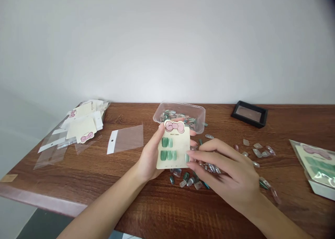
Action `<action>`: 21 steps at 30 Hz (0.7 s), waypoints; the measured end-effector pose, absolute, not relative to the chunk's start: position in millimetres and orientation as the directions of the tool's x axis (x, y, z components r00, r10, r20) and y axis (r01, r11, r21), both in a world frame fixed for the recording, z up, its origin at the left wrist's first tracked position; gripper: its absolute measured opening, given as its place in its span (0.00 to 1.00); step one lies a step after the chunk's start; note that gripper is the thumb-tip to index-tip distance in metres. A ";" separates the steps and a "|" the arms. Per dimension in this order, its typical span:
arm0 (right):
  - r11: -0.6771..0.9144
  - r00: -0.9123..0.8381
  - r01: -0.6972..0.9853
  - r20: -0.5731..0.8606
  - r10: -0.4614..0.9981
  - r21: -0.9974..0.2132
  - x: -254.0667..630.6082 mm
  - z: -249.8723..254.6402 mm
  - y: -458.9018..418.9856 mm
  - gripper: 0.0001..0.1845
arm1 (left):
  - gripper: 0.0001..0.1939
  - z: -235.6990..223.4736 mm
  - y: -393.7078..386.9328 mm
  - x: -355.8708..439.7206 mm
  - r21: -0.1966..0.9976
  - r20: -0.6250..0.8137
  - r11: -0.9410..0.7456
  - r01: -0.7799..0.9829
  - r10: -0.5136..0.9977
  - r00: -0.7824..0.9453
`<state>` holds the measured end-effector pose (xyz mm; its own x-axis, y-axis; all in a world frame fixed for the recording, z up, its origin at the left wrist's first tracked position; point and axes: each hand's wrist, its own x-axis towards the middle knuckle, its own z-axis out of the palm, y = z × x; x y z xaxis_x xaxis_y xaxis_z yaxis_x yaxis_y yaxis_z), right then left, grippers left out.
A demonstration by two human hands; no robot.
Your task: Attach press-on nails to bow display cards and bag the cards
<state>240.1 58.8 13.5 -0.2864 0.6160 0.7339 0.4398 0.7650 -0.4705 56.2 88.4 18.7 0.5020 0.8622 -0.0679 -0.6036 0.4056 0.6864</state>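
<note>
My left hand [150,155] grips a cream display card [178,143] with a pink bow at its top, thumb in front and fingers behind. Two rows of green press-on nails [167,155] sit on the card's left part. At the card's right edge my right hand [227,169] pinches a pale green press-on nail [187,158] between thumb and finger; whether the nail touches the card I cannot tell. Loose nails [190,181] in green, clear and silver lie on the table beneath and around both hands, partly hidden by them.
A clear plastic tub [195,109] of nails stands behind the card. At left are a flat clear bag [129,138] and a pile of cards and bags [81,123]. A black frame-like tray [250,114] and a bagged nail card [316,162] lie at right.
</note>
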 end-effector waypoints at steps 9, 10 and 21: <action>0.721 -0.232 0.521 0.737 0.635 -0.457 236.2 3.0 57.6 0.07 | 0.29 10.6 78.9 66.5 0.700 -0.154 0.481 -0.529 0.824 0.545; 0.718 -0.227 0.522 0.737 0.637 -0.460 236.0 3.3 57.4 0.07 | 0.29 10.6 78.9 66.9 0.696 -0.155 0.484 -0.531 0.823 0.546; 0.709 -0.225 0.533 0.731 0.645 -0.462 236.2 2.7 58.9 0.07 | 0.30 9.8 77.2 67.5 0.728 -0.170 0.474 -0.495 0.825 0.539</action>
